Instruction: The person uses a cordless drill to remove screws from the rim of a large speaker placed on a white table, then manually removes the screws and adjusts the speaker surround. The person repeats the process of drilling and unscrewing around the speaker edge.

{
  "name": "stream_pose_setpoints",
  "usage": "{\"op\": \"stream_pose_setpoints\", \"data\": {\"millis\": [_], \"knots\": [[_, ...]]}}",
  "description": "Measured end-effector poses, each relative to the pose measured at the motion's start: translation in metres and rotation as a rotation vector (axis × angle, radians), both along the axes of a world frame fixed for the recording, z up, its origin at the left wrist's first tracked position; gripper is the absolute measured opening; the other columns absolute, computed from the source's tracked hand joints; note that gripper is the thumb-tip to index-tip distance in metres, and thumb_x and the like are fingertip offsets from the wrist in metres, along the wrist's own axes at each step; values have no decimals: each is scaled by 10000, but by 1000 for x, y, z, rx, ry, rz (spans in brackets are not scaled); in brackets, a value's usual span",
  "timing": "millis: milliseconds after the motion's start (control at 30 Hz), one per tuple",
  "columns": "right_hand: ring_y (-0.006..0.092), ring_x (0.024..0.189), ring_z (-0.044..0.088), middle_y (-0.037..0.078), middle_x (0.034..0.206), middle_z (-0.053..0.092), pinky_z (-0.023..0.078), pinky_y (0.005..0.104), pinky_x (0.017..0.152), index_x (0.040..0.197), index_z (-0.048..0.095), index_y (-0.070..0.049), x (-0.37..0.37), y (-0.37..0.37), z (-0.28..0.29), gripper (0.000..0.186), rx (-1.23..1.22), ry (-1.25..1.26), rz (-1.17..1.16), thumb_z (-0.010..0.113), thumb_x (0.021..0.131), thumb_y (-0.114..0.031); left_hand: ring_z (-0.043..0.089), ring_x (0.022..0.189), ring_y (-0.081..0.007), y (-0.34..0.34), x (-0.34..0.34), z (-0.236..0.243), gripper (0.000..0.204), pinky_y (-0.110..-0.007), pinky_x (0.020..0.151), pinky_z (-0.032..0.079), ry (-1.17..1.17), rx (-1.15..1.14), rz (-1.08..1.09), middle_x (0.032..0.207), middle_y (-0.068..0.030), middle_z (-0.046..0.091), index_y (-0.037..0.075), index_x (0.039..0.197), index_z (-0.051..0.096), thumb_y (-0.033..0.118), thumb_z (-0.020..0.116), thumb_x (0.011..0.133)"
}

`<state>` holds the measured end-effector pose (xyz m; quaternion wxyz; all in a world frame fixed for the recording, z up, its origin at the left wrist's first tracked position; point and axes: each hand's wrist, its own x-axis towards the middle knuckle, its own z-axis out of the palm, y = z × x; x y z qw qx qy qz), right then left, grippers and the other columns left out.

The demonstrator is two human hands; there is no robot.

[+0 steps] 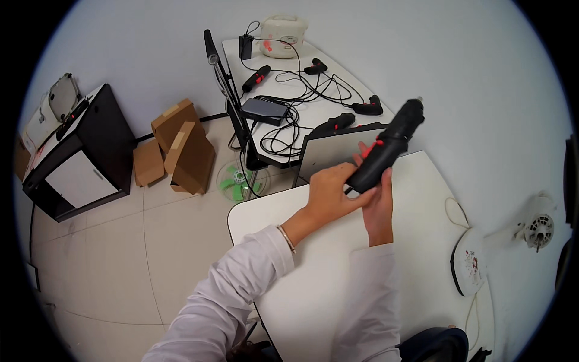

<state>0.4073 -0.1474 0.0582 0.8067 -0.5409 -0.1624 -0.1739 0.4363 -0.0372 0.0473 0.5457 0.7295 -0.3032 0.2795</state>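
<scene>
A black handheld tool (386,154) with red marks sits right of centre in the frame, held clear of the near table (301,308), its tip toward the upper right. The left grip (330,193) is closed on its lower end; the right grip (379,211) is wrapped around it from below, fingers showing along its left side. Picking it up looks done, setting it down not yet; whether the hands are adjusting anything on it, I cannot tell. At upper centre, similar tools (368,106) lie untouched among tangled cables (293,114) on the far table (231,50), near a grey box (264,110).
</scene>
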Motion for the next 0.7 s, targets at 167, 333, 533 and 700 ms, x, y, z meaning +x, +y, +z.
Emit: {"op": "stream_pose_setpoints", "data": {"millis": [167,333,533,700], "knots": [[178,1093,525,89,1258,515,414,308,891,1358,345,-73,8,-6,-46,501,-255,150,-417,460,951,-341,588,537,-230,26,16,23,372,-305,498,444,16,-75,221,660,-91,600,34,828,601,325,765,665],[153,939,591,81,1071,607,466,272,740,1168,486,-39,19,-13,-59,268,-365,221,-626,482,910,-114,531,534,-187,72,80,32,441,-319,536,429,20,35,407,645,-126,593,-21,902,590,343,750,713],[159,874,609,76,1034,610,487,276,689,1129,490,-31,29,-18,-74,239,-302,320,-652,450,899,-82,600,616,-314,113,158,28,561,-358,584,445,87,473,335,684,-155,629,-12,951,638,493,683,712],[157,864,610,71,1033,608,505,286,658,1129,486,-37,31,-22,-72,243,-276,368,-658,432,895,-73,619,806,-346,95,165,10,639,-397,709,474,215,772,239,828,-192,649,11,1002,650,575,635,703]]}}
